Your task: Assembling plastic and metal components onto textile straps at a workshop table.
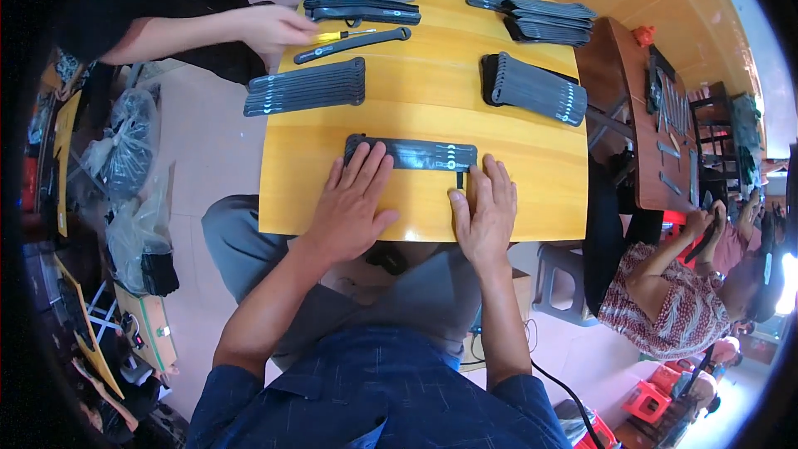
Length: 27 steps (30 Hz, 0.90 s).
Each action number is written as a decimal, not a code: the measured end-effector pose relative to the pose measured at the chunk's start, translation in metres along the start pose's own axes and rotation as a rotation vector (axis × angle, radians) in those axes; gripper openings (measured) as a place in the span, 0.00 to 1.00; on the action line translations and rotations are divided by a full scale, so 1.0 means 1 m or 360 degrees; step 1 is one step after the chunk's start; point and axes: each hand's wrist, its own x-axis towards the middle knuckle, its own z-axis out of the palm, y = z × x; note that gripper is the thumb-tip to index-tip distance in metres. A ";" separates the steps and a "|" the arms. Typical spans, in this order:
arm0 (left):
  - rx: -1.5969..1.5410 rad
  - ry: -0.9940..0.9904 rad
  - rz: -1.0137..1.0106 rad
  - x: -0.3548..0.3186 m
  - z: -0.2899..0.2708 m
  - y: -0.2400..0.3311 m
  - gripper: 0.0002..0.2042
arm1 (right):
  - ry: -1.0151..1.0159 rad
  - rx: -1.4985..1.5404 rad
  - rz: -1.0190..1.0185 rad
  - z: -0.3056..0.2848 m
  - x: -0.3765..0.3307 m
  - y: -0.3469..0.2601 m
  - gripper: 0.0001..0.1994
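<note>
And at frame centre the dark pack [420,155] is pressed flat by the left hand [353,195], fingers slightly spread; its lower-right corner is met by the right hand [489,214], any pinch impossible to tell. Grey strips [307,88] are already stacked upper left; completion can't be judged. Room is left toward the yellow table's [420,216] lower edge.

Left grip [349,206] obscures part of dark strip [420,155]; co-worker's blurred fingers [295,27] partly hide yellow handle [329,37]; blue shirt [378,391] cut off by lower edge.
</note>
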 end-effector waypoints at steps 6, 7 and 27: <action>0.0024 0.0001 -0.0008 -0.001 -0.001 0.001 0.39 | 0.0100 0.0152 -0.0033 -0.005 0.021 0.004 0.19; 0.0018 -0.0007 -0.0009 0.000 -0.001 0.001 0.39 | 0.0114 0.0226 -0.0040 -0.003 0.028 0.007 0.17; -0.0359 0.0589 -0.0113 -0.003 -0.015 -0.017 0.23 | -0.0049 0.0446 -0.0067 -0.014 0.055 0.010 0.11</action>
